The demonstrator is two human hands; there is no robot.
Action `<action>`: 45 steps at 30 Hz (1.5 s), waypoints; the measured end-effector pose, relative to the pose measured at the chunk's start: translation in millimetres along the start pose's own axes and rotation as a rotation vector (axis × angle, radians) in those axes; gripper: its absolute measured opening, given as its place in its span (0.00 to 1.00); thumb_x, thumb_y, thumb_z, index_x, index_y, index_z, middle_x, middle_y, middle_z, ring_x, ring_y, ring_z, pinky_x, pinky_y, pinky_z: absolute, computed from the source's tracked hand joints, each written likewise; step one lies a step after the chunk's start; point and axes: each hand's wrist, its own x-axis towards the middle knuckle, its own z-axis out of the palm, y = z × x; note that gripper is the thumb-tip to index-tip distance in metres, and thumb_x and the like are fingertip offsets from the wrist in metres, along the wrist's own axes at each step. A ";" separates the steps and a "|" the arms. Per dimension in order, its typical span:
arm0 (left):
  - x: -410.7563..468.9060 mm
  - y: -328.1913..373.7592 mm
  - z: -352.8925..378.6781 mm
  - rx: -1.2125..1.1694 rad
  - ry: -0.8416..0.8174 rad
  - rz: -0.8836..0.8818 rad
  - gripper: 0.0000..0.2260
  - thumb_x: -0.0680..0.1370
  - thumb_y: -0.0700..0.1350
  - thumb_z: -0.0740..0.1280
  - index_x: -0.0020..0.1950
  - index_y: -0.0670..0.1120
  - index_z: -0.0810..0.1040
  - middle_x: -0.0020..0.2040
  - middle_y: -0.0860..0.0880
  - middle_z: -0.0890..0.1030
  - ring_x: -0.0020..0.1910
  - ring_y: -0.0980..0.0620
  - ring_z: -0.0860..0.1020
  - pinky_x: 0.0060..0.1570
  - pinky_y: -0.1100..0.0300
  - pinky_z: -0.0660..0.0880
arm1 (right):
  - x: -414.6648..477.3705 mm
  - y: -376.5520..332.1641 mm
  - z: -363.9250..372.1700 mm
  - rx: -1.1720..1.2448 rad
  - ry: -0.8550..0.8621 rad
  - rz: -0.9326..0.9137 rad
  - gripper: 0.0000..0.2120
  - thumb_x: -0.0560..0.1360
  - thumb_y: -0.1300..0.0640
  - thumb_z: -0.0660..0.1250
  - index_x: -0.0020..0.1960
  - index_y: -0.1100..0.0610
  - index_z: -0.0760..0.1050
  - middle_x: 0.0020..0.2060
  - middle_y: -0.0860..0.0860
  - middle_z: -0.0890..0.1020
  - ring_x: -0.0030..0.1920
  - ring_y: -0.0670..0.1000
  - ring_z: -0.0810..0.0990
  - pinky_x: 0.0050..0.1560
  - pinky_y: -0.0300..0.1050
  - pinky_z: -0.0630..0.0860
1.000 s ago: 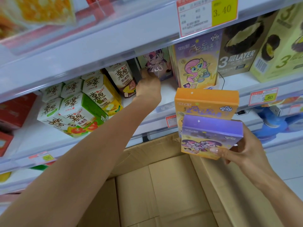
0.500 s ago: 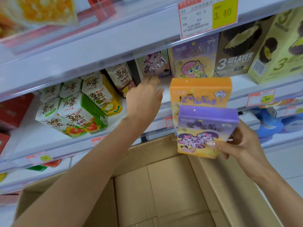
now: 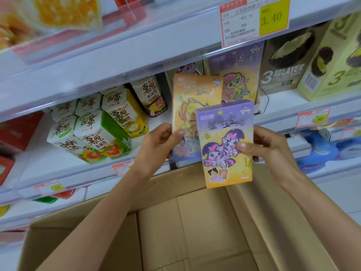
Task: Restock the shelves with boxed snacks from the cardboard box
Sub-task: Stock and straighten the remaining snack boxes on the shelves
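Held upright above the empty cardboard box (image 3: 195,231), an orange snack box (image 3: 192,106) was gripped by the left hand (image 3: 158,145) and a purple snack box (image 3: 226,141) by the right hand (image 3: 271,147), apparently awaiting placement beside matching boxes on the shelf (image 3: 277,112).

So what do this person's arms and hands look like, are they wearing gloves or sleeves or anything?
No gloves and no sleeves in view: both forearms are bare right to the bottom of the picture. The left hand and right hand show no rings, watch or bracelets. The nails look short with a pale, glossy finish.
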 end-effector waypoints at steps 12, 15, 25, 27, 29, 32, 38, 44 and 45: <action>-7.3 -14.8 -52.0 0.286 0.391 0.178 0.25 0.72 0.62 0.61 0.37 0.38 0.66 0.28 0.43 0.65 0.28 0.54 0.61 0.29 0.58 0.58 | 63.5 -30.1 13.2 -0.848 -0.395 -0.133 0.21 0.64 0.60 0.77 0.34 0.51 0.62 0.47 0.47 0.72 0.50 0.52 0.71 0.44 0.43 0.65; -3.5 -9.0 -48.6 0.218 0.423 0.185 0.26 0.73 0.61 0.61 0.41 0.36 0.70 0.30 0.39 0.68 0.29 0.53 0.63 0.29 0.57 0.60 | 66.5 -35.0 12.3 -0.892 -0.417 -0.026 0.20 0.66 0.59 0.76 0.33 0.53 0.62 0.38 0.49 0.67 0.44 0.53 0.69 0.41 0.45 0.62; 16.4 11.2 -31.0 0.375 0.418 0.203 0.15 0.78 0.53 0.62 0.39 0.43 0.69 0.29 0.48 0.71 0.29 0.52 0.65 0.31 0.57 0.63 | 45.1 -40.7 4.7 -0.854 -0.424 0.011 0.12 0.66 0.60 0.76 0.38 0.54 0.72 0.41 0.47 0.71 0.45 0.50 0.70 0.41 0.42 0.65; 14.3 10.9 -30.4 0.262 0.352 0.210 0.15 0.78 0.54 0.62 0.38 0.45 0.69 0.27 0.54 0.71 0.28 0.54 0.67 0.31 0.57 0.65 | 45.3 -38.3 4.3 -0.821 -0.411 0.009 0.13 0.65 0.61 0.76 0.38 0.52 0.72 0.46 0.50 0.72 0.46 0.50 0.70 0.43 0.42 0.64; 12.6 11.6 -28.3 0.149 0.301 0.204 0.12 0.79 0.52 0.62 0.37 0.49 0.69 0.25 0.57 0.72 0.25 0.59 0.67 0.28 0.61 0.65 | 46.3 -35.7 3.3 -0.807 -0.398 -0.008 0.11 0.64 0.62 0.77 0.41 0.56 0.75 0.49 0.52 0.74 0.47 0.50 0.71 0.43 0.41 0.66; 16.6 12.2 -20.3 0.193 0.302 0.207 0.11 0.79 0.50 0.62 0.38 0.49 0.68 0.27 0.53 0.73 0.26 0.56 0.71 0.30 0.60 0.70 | 47.3 -32.3 0.3 -0.805 -0.401 -0.027 0.12 0.64 0.61 0.77 0.42 0.58 0.76 0.48 0.51 0.74 0.43 0.45 0.72 0.40 0.33 0.66; 53.8 21.6 9.7 0.361 0.286 0.202 0.17 0.75 0.52 0.65 0.54 0.42 0.66 0.39 0.42 0.82 0.40 0.40 0.81 0.43 0.47 0.77 | 48.3 -33.6 -0.5 -0.771 -0.405 -0.017 0.11 0.64 0.62 0.77 0.42 0.56 0.77 0.47 0.50 0.74 0.41 0.40 0.72 0.39 0.30 0.66; 73.8 28.1 27.3 0.654 0.394 0.203 0.23 0.76 0.46 0.67 0.64 0.36 0.63 0.59 0.37 0.74 0.56 0.37 0.74 0.49 0.52 0.69 | 51.2 -37.7 0.5 -0.771 -0.401 0.001 0.11 0.64 0.62 0.77 0.40 0.54 0.76 0.45 0.51 0.75 0.41 0.44 0.71 0.39 0.36 0.67; 73.3 28.3 27.0 0.669 0.445 0.223 0.25 0.75 0.46 0.69 0.65 0.35 0.63 0.62 0.38 0.71 0.57 0.37 0.73 0.48 0.52 0.69 | 51.9 -36.9 -0.2 -0.768 -0.398 0.002 0.11 0.64 0.62 0.77 0.40 0.55 0.76 0.45 0.51 0.75 0.41 0.44 0.72 0.39 0.35 0.67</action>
